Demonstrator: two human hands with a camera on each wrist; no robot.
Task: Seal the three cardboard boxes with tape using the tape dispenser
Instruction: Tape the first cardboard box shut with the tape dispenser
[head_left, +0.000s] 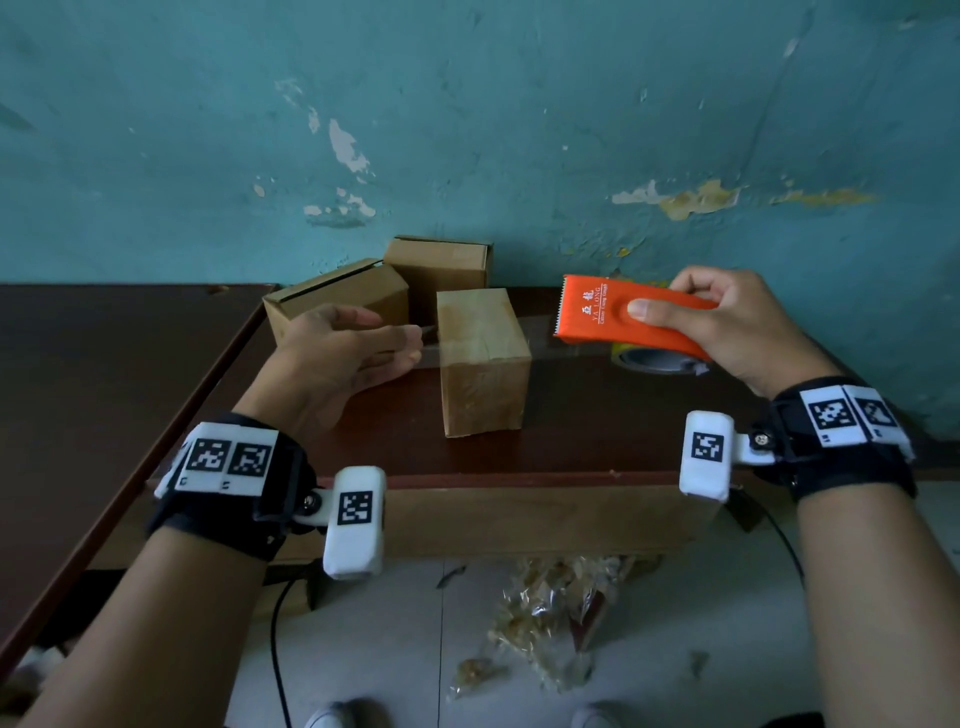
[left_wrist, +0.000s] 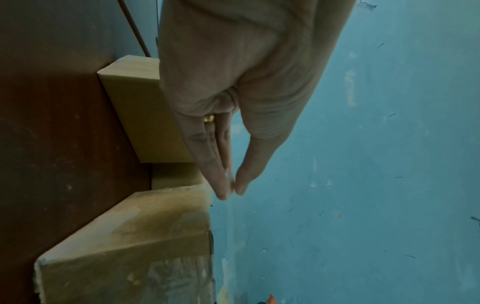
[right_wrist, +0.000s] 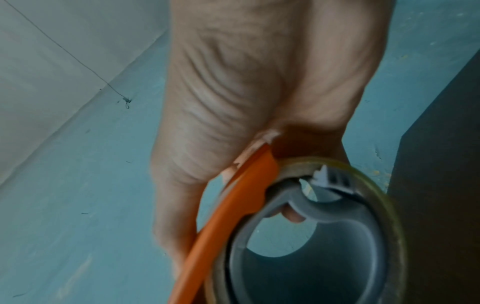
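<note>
Three brown cardboard boxes stand on the dark table (head_left: 597, 441). The front box (head_left: 483, 358) (left_wrist: 145, 242) has glossy clear tape on it; the left box (head_left: 337, 296) (left_wrist: 140, 115) and the back box (head_left: 439, 265) sit behind it. My left hand (head_left: 418, 343) (left_wrist: 233, 190) hovers just left of the front box, thumb and fingertips pinched on the end of a faint clear tape strip. The strip seems to run over the box towards the orange tape dispenser (head_left: 634, 319) (right_wrist: 233, 216). My right hand (head_left: 665, 297) grips the dispenser in the air right of the box, its tape roll (head_left: 660, 358) (right_wrist: 389, 205) underneath.
A peeling teal wall (head_left: 467, 130) rises right behind the boxes. A second dark table (head_left: 78, 389) adjoins on the left. Crumpled plastic wrapping (head_left: 550, 597) and a black cable (head_left: 278, 649) lie on the tiled floor below the table's front edge.
</note>
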